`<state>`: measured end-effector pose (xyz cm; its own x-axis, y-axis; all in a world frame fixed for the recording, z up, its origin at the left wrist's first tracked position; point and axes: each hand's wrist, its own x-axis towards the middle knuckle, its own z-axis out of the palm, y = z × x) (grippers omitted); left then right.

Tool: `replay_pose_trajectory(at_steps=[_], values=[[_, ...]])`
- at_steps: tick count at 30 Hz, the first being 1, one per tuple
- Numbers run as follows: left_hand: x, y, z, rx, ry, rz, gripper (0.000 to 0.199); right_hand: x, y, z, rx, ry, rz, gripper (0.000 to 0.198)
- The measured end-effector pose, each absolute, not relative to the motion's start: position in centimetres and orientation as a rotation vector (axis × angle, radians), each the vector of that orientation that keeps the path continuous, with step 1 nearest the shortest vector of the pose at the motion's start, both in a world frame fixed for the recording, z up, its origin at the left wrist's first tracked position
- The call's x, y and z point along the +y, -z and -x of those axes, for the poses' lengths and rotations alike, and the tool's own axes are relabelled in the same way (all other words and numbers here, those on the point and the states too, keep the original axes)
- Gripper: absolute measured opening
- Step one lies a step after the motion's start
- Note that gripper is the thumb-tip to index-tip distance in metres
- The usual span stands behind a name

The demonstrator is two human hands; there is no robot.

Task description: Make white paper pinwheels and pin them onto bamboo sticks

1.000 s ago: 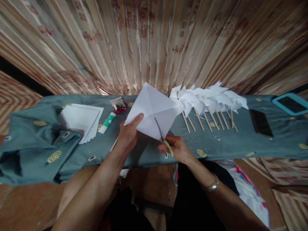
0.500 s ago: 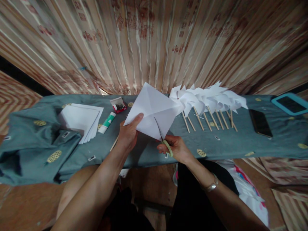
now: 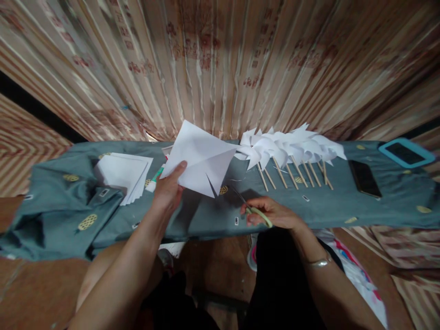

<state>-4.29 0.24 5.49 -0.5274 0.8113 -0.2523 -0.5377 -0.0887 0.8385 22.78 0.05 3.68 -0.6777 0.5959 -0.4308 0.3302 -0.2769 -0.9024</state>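
Note:
My left hand grips a white square of paper by its left corner, thumb on top. Crease lines cross the sheet, and a slit runs in from its lower corner. In my right hand is a pair of scissors with pale green handles. Their blades point up and left, apart from the paper. Right of the sheet lies a row of white paper pinwheels on wooden sticks. The held sheet partly hides a green and white glue tube.
A stack of white paper sheets lies on the left of the cloth-covered table. Toward the right end are a dark phone and a blue-framed tablet. A patterned curtain hangs behind.
The scissors have come out of the paper and moved right and down with my right hand, leaving an open slit. My left hand has shifted the sheet left.

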Motion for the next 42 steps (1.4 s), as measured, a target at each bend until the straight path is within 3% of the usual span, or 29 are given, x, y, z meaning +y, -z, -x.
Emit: replay_pose_trajectory(at_steps=[8,20,27,31,36,42], values=[[-2.0,-4.6,4.4,1.226,-1.472,-0.501,0.034,1.4,-4.0,-24.0,-1.357,-1.431,1.185,0.060],[-2.9,-4.3,3.2,1.381,-1.041,-0.693,0.048,1.0,-4.1,-20.4,-1.454,-1.700,1.149,0.043],[-1.7,-4.7,3.4,1.332,-1.217,-0.651,0.051,2.1,-4.6,-20.2,-1.283,-1.617,1.144,0.040],[-1.2,-4.7,3.4,1.289,-1.309,-0.610,0.043,2.6,-4.7,-19.5,-1.179,-1.560,1.118,0.038],[-0.9,-4.8,2.6,0.982,-1.387,-0.531,0.055,3.5,-4.4,-18.3,-0.902,-1.342,1.116,0.038],[-1.5,-3.6,0.1,0.931,-1.366,-0.627,0.037,4.2,-3.5,-16.9,-0.791,-1.271,1.076,0.037]])
